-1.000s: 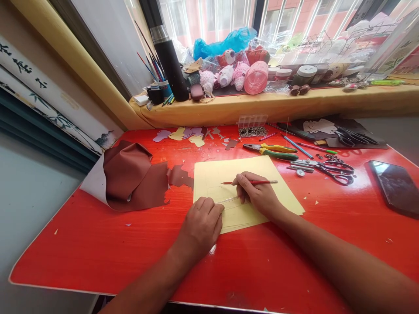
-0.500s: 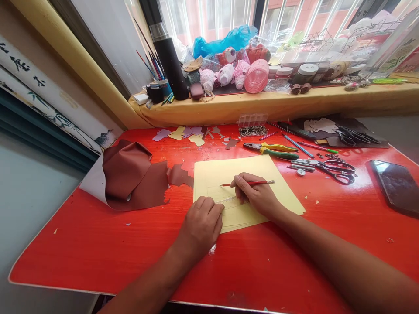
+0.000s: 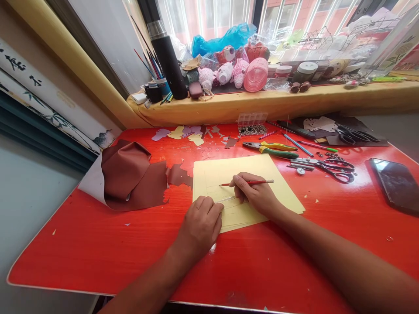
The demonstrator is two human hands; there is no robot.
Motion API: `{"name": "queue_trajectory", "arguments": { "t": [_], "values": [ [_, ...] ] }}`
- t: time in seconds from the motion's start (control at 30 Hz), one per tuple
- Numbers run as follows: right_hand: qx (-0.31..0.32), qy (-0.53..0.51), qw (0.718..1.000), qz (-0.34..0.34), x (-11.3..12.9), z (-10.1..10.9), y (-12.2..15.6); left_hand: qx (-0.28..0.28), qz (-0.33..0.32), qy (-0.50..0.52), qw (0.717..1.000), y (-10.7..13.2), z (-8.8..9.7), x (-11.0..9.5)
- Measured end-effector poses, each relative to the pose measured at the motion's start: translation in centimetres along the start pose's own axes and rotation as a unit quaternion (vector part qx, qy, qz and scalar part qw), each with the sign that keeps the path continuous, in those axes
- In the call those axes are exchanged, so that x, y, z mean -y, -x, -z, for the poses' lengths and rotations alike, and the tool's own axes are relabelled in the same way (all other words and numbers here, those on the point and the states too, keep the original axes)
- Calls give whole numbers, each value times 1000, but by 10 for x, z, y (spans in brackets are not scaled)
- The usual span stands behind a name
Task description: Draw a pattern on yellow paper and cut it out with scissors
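A pale yellow sheet (image 3: 229,172) lies on the red table (image 3: 98,244). My left hand (image 3: 201,224) rests at the sheet's near left edge, fingers curled and pressing down on the end of a clear ruler (image 3: 227,199) that lies across the sheet. My right hand (image 3: 257,194) sits on the sheet just right of it, closed round a thin red pencil (image 3: 248,182) held almost level, its tip pointing left over the sheet.
A brown leather piece (image 3: 131,174) lies curled to the left. Pliers (image 3: 271,149), scissors (image 3: 337,168), pens and small metal parts sit behind the sheet; a dark phone (image 3: 396,183) lies at the right. The window ledge (image 3: 262,102) holds a black flask (image 3: 165,52) and many bottles.
My right hand and the pencil have slid slightly to the left along the ruler. My left hand has stayed in place.
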State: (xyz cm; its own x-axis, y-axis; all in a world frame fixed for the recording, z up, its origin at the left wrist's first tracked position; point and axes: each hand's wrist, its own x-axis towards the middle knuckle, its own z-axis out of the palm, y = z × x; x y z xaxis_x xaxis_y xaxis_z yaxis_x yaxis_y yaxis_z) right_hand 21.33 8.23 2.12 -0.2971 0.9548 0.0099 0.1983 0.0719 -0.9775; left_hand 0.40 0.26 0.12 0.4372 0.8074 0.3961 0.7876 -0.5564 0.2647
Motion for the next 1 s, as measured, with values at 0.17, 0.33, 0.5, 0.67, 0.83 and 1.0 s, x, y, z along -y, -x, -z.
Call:
{"name": "queue_trajectory", "arguments": {
  "t": [0.17, 0.33, 0.5, 0.67, 0.83, 1.0],
  "values": [
    [-3, -1, 1000, -4, 0, 0, 0, 1, 0, -1, 1000, 0, 0, 1],
    [-5, -5, 1000, -5, 0, 1, 0, 0, -3, -1, 1000, 0, 1, 0],
    [-4, -9, 1000, -5, -1, 1, 1, 2, -3, -3, 1000, 0, 1, 0],
    [-7, -6, 1000, -2, -2, 2, 1, 2, 0, -4, 1000, 0, 1, 0],
    [-7, -3, 1000, 1, 1, 1, 1, 1, -1, -1, 1000, 0, 1, 0],
    [-6, -2, 1000, 1, 1, 1, 1, 0, -4, 3, 1000, 0, 1, 1]
  ]
}}
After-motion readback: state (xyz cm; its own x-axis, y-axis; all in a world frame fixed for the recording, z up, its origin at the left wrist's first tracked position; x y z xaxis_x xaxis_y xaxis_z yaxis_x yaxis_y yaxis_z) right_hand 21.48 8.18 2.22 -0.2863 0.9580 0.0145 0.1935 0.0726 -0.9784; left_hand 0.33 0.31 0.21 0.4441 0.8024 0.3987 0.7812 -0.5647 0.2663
